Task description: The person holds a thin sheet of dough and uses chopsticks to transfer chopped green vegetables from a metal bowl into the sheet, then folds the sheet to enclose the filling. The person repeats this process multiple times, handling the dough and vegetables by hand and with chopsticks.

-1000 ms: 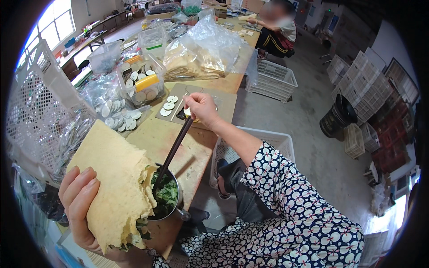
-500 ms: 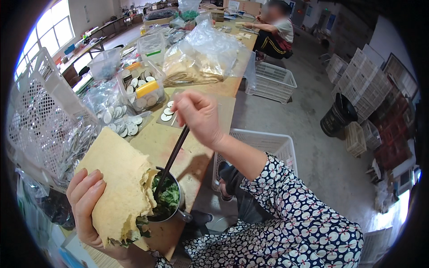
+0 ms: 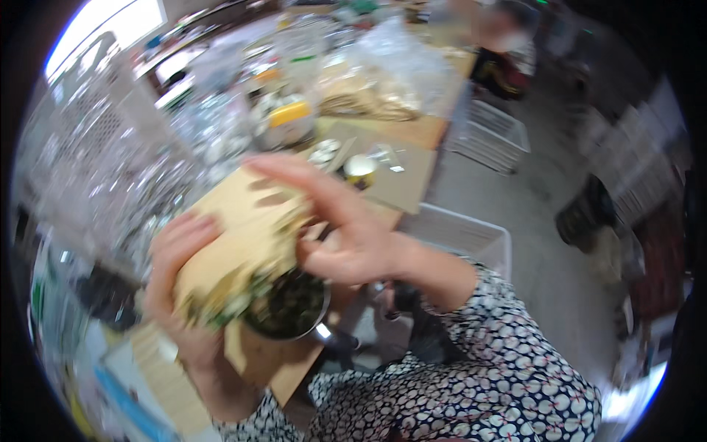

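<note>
Both hands close on the thin wrap (image 3: 243,243) above the metal bowl (image 3: 291,306) of greens — left hand (image 3: 180,295) cupping beneath, right hand (image 3: 346,236) pressing with fingers half spread — so filling may spill from the loose lower end.

Wooden table (image 3: 412,132) with metal bowl (image 3: 291,309), seemingly clear bags (image 3: 383,81), cardboard sheet (image 3: 401,180).

wrapper (image 3: 243,243) between both hands above bowl (image 3: 291,309), table (image 3: 398,184) behind, basket (image 3: 471,236) right
</note>
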The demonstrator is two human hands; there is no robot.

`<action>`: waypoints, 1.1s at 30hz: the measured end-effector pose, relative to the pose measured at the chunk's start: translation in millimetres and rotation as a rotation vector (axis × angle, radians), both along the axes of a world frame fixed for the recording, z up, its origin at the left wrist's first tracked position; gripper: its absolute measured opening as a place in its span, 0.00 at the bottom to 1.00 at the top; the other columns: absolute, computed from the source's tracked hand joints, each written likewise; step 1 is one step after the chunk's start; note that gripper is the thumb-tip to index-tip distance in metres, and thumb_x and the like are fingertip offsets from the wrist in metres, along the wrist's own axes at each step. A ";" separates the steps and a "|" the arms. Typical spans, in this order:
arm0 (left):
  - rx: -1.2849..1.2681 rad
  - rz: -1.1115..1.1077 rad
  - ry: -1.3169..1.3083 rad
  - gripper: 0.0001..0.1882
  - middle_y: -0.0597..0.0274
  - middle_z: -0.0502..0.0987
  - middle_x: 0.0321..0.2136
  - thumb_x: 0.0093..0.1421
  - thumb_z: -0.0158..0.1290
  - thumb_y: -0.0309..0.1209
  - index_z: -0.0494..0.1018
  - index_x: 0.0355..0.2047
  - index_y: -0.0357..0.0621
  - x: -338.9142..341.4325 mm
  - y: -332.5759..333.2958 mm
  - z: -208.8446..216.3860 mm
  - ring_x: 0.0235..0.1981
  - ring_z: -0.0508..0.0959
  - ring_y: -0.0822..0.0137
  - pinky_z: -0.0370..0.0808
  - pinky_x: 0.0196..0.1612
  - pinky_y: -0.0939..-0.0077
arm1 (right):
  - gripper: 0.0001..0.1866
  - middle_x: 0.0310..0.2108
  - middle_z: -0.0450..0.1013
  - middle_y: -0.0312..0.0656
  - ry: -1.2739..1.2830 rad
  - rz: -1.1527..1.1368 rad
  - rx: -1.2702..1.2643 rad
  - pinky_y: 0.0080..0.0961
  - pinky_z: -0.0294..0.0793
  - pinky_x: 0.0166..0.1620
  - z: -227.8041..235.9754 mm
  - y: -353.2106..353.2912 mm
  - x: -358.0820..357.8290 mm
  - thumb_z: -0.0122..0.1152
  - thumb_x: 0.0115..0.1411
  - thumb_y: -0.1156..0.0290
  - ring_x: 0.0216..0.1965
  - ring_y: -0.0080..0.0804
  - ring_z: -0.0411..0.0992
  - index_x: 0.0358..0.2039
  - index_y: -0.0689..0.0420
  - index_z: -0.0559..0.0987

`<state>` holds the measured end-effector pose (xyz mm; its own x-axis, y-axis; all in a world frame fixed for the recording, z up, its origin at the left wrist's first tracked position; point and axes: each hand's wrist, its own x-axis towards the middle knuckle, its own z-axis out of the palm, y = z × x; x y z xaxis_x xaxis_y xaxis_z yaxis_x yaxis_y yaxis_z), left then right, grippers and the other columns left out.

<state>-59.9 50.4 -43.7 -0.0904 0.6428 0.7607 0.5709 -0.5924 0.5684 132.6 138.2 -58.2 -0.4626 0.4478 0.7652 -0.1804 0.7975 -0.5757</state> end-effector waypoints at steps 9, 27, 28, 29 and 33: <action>0.000 -0.180 -0.030 0.21 0.59 0.81 0.41 0.44 0.57 0.34 0.79 0.39 0.40 -16.5 11.6 -25.0 0.49 0.75 0.58 0.68 0.56 0.64 | 0.41 0.65 0.60 0.42 0.079 0.387 -0.431 0.25 0.70 0.57 -12.1 -8.8 -3.0 0.62 0.51 0.86 0.61 0.28 0.64 0.66 0.55 0.60; -0.033 -0.405 0.028 0.23 0.50 0.80 0.40 0.51 0.61 0.44 0.79 0.39 0.38 -0.5 -47.3 17.8 0.44 0.79 0.55 0.70 0.54 0.56 | 0.17 0.51 0.72 0.62 0.015 0.475 -0.238 0.38 0.72 0.55 24.7 -63.7 33.1 0.60 0.61 0.69 0.51 0.53 0.74 0.48 0.64 0.78; 0.010 -0.442 0.035 0.21 0.49 0.81 0.38 0.54 0.60 0.44 0.78 0.36 0.35 -0.7 -47.9 16.9 0.42 0.80 0.58 0.71 0.53 0.57 | 0.16 0.51 0.71 0.62 -0.004 0.477 -0.234 0.39 0.72 0.55 25.3 -67.0 36.9 0.61 0.60 0.69 0.51 0.53 0.74 0.46 0.63 0.78; 0.006 -0.439 0.041 0.19 0.50 0.81 0.37 0.55 0.60 0.43 0.79 0.36 0.37 1.8 -49.4 15.1 0.41 0.80 0.59 0.71 0.52 0.58 | 0.14 0.52 0.71 0.63 -0.019 0.483 -0.231 0.40 0.73 0.54 23.4 -69.2 40.3 0.62 0.60 0.69 0.50 0.53 0.75 0.44 0.61 0.79; 0.022 -0.377 0.116 0.14 0.59 0.82 0.35 0.52 0.61 0.39 0.79 0.34 0.43 13.2 -66.3 39.0 0.39 0.80 0.62 0.72 0.49 0.62 | 0.10 0.52 0.71 0.64 0.063 0.589 -0.196 0.42 0.74 0.54 18.9 -73.7 39.3 0.62 0.59 0.72 0.50 0.55 0.75 0.42 0.60 0.80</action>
